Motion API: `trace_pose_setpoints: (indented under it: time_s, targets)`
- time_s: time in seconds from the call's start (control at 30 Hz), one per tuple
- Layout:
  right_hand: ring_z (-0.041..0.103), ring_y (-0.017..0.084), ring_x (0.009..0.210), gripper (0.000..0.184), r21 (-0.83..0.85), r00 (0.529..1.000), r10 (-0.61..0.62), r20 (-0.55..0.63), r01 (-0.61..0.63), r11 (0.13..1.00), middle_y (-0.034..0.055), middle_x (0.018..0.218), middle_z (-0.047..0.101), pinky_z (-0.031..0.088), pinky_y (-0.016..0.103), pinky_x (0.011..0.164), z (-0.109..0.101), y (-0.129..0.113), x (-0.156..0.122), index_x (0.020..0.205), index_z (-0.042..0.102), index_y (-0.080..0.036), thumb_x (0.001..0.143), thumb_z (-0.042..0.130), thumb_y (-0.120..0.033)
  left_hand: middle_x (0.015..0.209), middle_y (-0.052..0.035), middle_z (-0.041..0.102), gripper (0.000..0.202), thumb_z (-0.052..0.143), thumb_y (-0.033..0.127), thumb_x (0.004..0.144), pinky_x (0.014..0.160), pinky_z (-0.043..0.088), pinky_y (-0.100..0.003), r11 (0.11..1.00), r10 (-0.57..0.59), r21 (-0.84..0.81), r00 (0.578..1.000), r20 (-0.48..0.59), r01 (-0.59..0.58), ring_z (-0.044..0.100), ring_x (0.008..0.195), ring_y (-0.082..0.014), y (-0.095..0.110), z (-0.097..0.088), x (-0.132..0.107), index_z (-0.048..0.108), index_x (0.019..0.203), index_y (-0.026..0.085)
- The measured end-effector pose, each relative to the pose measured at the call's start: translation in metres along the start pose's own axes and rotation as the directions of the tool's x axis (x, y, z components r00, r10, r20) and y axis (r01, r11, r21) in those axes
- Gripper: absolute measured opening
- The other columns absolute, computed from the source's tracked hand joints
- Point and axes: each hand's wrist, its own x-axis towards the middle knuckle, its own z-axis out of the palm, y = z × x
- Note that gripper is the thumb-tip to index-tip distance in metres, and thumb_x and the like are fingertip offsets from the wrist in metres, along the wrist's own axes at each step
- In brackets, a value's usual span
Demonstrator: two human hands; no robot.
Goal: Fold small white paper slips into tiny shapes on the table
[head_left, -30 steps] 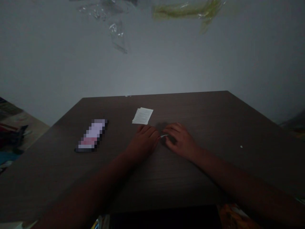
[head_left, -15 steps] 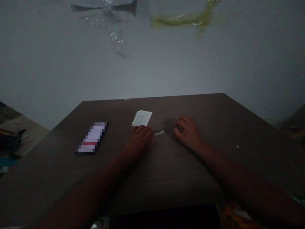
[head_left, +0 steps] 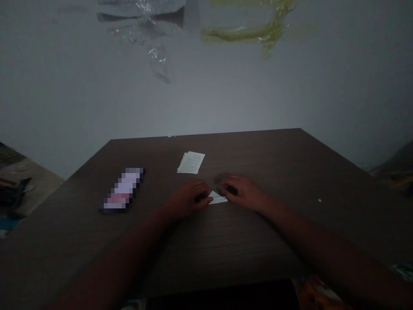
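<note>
Head view, left fingers (head_left: 200, 184) partly curled, touching folded paper (head_left: 218, 199), right fingers (head_left: 232, 177) curled at its edge, grips unclear.

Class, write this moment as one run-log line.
left hand: touching left end of white paper | right hand: at its right end | beyond: printed sheets | left side: phone | surface: brown table

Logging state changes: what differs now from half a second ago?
The right hand moved left to the small paper, which now shows a broader face instead of a thin strip, slightly nearer the person. The left hand also shifted slightly nearer, thumb at the paper. Phone, paper stack and white scrap stayed put.
</note>
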Motion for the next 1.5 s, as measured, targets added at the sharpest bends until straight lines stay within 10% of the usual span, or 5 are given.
trace_pose_setpoints:
  time_s: [0.2,1.5]
  targets:
    - [0.078,0.030,0.120,0.020,-0.032,0.990,-0.052,0.133,0.057,0.998,0.0088,0.124,0.085,0.060,0.047,0.108,0.001,-0.012,-0.004,0.123,0.089,-0.025,0.107,0.099,-0.032,0.121,-0.0060,0.088,0.014,0.085,0.017,0.104,0.102,0.069,-0.035,0.998,-0.021,0.066,0.999,0.026,0.019,0.086,0.114,-0.0269,0.001,-0.008,-0.003,0.082,0.117,0.023]
    - [0.076,0.026,0.106,0.020,0.081,1.000,-0.007,0.020,0.006,0.997,0.0024,0.106,0.083,0.055,0.042,0.103,0.005,-0.016,-0.002,0.112,0.077,-0.027,0.106,0.082,-0.009,0.123,-0.0063,0.087,0.015,0.069,0.013,0.113,0.113,0.066,-0.039,0.994,-0.062,-0.088,0.998,0.013,0.063,0.081,0.121,-0.0261,0.000,0.005,-0.003,0.077,0.112,0.024]
